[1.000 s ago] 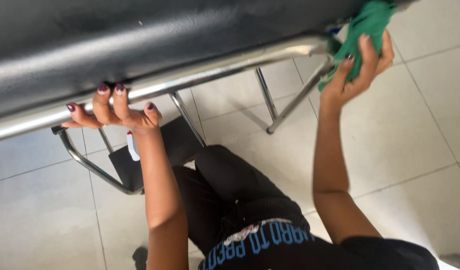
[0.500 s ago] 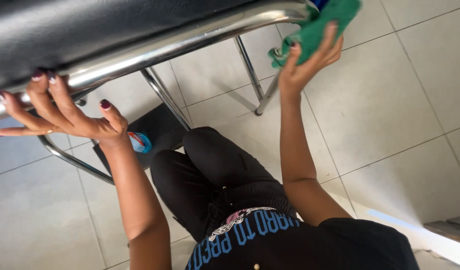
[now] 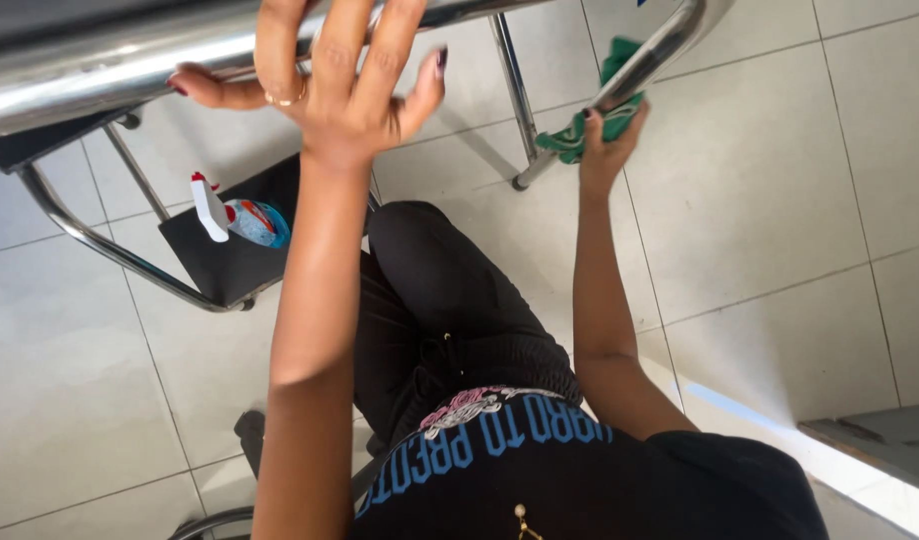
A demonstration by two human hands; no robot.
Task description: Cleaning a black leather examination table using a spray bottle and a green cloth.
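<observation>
Your left hand [image 3: 335,90], fingers spread, braces the chrome rail [image 3: 100,85]; at 1 o'clock, your right hand [image 3: 605,150] pinches the green cloth [image 3: 580,140] against the chair leg [image 3: 650,60].

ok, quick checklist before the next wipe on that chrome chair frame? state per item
1. Green cloth held in right hand: ok.
2. Cloth pressed against the angled chrome tube: ok.
3. Left hand bracing the horizontal chrome rail: ok, fingers spread over it.
4. Spray bottle with white-and-red trigger upright: not ok, lying on the black seat pad.
5. Tube surface clean: cannot tell.
</observation>
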